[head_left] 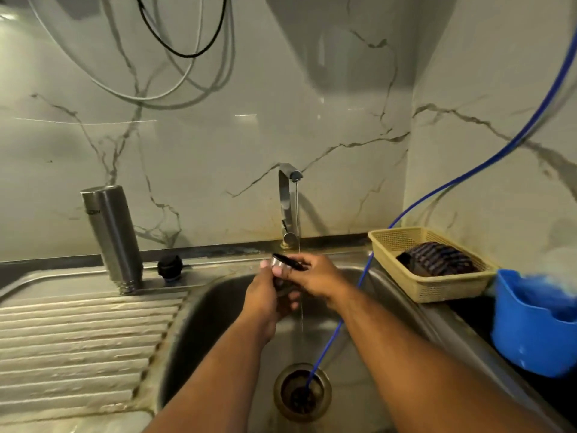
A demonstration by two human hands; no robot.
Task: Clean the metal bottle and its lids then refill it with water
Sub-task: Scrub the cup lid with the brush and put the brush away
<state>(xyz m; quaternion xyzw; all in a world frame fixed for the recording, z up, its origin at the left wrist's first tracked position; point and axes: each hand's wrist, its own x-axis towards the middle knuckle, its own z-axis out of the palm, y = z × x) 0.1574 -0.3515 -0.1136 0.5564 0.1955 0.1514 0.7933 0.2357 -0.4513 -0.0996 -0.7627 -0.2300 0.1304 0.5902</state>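
Nearest you, below your fingers, the drain (302, 392) sits in the floor of the sink (218, 307). A blue hose (334, 335) runs into it from the right.

Your hands meet over the basin. Your left hand (265, 296) curls round the metal lid (279, 263) from below. Your right hand (315, 275) pinches its dark upper rim, so both sets of fingers are closed on it. A thin stream of water (301, 317) falls just right of the lid, beside your right fingers.

There is open basin all round your hands. The sink's edge is close on the right, where a yellow basket (437, 285) and a blue tub (524, 339) stand.

Left of your fingers and farther back, the metal bottle (114, 235) stands mouth-down on the ribbed draining board (78, 332). A black lid (170, 267) sits just beside it. The lettering on the bottle is too small to read. Beyond your fingers, the tap (287, 198) rises against the marble wall (218, 135).
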